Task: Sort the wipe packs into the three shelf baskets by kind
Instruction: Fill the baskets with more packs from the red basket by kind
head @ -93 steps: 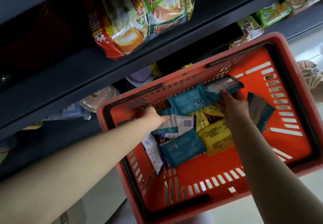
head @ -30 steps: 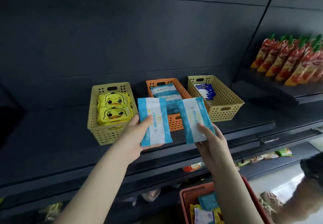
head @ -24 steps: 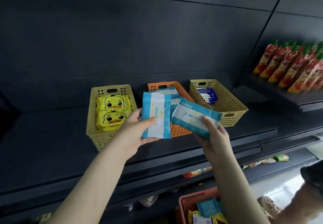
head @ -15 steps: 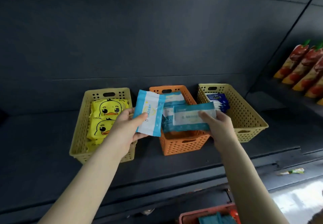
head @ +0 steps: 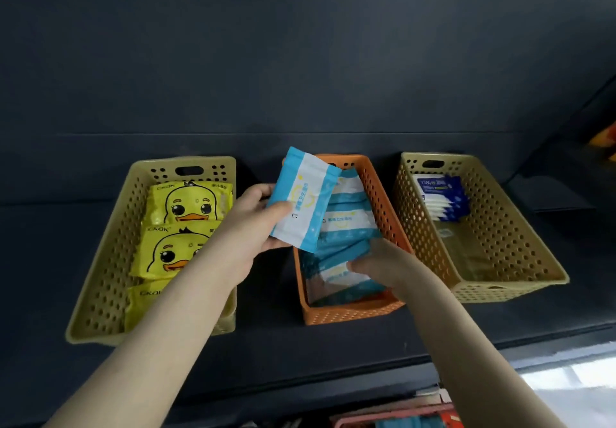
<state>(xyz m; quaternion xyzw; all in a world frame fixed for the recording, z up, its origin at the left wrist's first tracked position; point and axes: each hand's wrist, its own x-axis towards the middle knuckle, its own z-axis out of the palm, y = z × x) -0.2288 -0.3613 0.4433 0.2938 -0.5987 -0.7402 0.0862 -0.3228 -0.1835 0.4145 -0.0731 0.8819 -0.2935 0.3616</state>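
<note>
Fig.: mid-sort, blue-white kind. My L hand (head: 253, 224) pinches a blue-white pack (head: 303, 200), thumb on its face, fingers behind, tilted above the orange basket (head: 353, 315). R hand (head: 383, 267) is low inside that basket's front end, thumb across a second pack (head: 343, 279), other fingers hidden beneath; I read a pinch, pack resting on the stack. Next, in my judgement: R lets go & clears out, then L lowers its pack onto the row. Duck packs (head: 190, 204) and dark-blue packs (head: 443, 194) fill the flanking baskets.
</note>
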